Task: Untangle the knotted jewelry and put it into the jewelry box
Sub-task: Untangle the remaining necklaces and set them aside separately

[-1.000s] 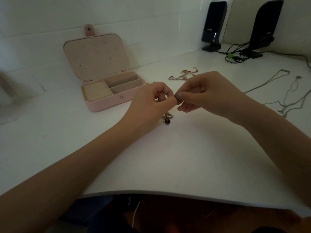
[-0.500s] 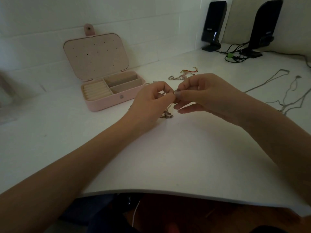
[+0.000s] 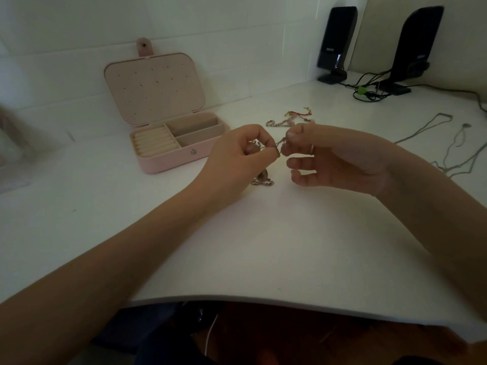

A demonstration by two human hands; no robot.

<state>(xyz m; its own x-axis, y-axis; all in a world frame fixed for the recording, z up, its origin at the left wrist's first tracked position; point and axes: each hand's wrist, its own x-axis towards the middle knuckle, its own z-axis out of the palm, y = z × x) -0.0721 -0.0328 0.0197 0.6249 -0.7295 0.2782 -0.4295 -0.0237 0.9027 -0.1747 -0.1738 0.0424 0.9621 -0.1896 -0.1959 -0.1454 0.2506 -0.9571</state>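
Nearest me, two bare forearms reach forward over the rounded front edge of a white surface. They meet near its middle, where both hands are raised a little above it.

My left hand has its fingers curled, pinching a knotted chain between thumb and forefinger. My right hand pinches the same chain from the other side with its thumb and forefinger, while its lower fingers hang loosely curled and hold nothing. A ring shows on one finger of that hand.

The short length of chain between the two pinches runs roughly left to right, rising slightly toward the right hand. The rest of it hangs from the left hand, and a pendant with a small heap of links lies on the surface just below that hand. I judge the knot sits in the stretch between my fingertips, so the next pull has to go apart along that left-right line.

Beyond the hands lies a second small tangle of chain with red thread. To the far left of it, the pink box stands open, lid upright against the wall, nearer my left hand. Thin necklaces trail on the right. Two black speakers stand at the back.
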